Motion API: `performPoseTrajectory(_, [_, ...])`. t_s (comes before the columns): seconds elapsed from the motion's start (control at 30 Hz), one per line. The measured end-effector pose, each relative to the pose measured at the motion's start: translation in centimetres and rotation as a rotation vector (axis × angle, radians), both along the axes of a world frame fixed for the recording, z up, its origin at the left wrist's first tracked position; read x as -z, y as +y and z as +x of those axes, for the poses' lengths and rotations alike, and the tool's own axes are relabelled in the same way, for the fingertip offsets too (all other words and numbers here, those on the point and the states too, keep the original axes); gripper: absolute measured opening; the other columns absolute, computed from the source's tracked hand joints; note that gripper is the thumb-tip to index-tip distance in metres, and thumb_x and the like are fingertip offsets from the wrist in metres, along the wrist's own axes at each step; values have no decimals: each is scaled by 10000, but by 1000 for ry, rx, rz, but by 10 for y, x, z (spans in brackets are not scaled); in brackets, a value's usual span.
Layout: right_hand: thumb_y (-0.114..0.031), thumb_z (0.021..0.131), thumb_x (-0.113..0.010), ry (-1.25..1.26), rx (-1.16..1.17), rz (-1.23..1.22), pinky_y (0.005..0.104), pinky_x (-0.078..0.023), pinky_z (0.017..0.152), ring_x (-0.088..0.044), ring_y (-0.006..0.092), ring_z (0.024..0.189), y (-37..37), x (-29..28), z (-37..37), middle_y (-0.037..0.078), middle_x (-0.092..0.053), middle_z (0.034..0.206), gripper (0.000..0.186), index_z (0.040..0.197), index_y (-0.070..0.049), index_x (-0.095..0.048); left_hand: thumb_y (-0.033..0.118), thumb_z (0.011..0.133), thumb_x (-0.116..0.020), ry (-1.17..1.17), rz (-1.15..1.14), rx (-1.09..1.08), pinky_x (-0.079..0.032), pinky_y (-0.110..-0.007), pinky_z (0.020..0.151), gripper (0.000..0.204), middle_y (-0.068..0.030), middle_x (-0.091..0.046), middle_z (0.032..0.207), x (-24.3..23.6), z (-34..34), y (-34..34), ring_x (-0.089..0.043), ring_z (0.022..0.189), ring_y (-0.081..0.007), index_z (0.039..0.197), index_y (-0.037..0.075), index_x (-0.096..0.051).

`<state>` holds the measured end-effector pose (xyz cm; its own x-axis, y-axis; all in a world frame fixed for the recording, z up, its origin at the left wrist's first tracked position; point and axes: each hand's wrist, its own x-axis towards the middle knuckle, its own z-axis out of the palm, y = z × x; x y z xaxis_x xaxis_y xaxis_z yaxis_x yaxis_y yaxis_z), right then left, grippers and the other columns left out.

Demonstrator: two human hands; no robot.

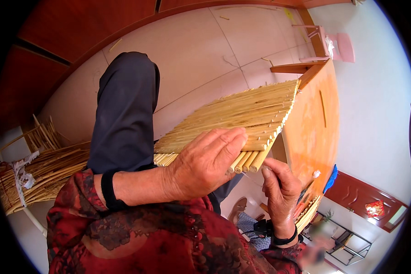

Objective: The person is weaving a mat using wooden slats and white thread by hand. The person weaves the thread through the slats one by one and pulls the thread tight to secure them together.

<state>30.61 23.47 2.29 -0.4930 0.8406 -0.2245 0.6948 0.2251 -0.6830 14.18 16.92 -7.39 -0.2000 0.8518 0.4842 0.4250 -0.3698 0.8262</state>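
Note:
A flat mat of pale yellow plant stalks [228,112], laid side by side and joined, slants over my lap, with its far corner at the table's edge. My left hand [203,162] is closed on the mat's near edge, fingers pressed together on top. Under that edge several thicker stalks [246,162] run crosswise, their round cut ends facing right. Just right of these ends my right hand [283,185] is closed in a pinch. What its fingertips hold, if anything, is too small to make out.
An orange wooden table [313,123] with one loose stalk [323,108] stands at right. Long stalks [55,171] lie bundled at left; more stalks [308,213] rest beyond my right hand. A pink chair [340,47] is far right. Another person's shoe [237,209] shows below.

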Motion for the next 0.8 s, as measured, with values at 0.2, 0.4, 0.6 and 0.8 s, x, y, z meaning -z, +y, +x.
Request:
performPoseTrajectory(0.2, [48,836,-581,2,-36,55,204,-412,485,-509,76,536,-2,6,-2,54,-604,749,214,1034,-21,-625,1,546,-729,-19,-3,-4,-470,-406,860,725,-249,-549,1146,0,1,1,-568,1006,-377,1203,-95,-437])
performPoseTrajectory(0.4, [81,819,-572,-11,-122,135,231,-408,478,-518,118,524,-1,8,-4,77,-573,707,243,1038,-14,-618,63,601,-701,-5,15,-14,-468,-406,833,642,-235,-540,1109,3,-2,2,-563,976,-360,1170,-97,-448])
performPoseTrajectory(0.6, [88,806,-579,23,-105,134,239,-408,479,-524,135,524,-2,10,-5,81,-548,680,245,1026,-11,-618,26,598,-725,-8,26,-22,-485,-410,838,657,-251,-567,1107,3,-2,2,-586,982,-375,1177,-108,-444])
performPoseTrajectory(0.8, [80,812,-583,15,-99,150,236,-409,472,-526,123,526,-3,12,-5,74,-546,677,233,1022,-13,-619,25,585,-725,-7,20,-15,-486,-411,837,677,-252,-563,1113,4,-2,1,-585,986,-379,1183,-111,-439])
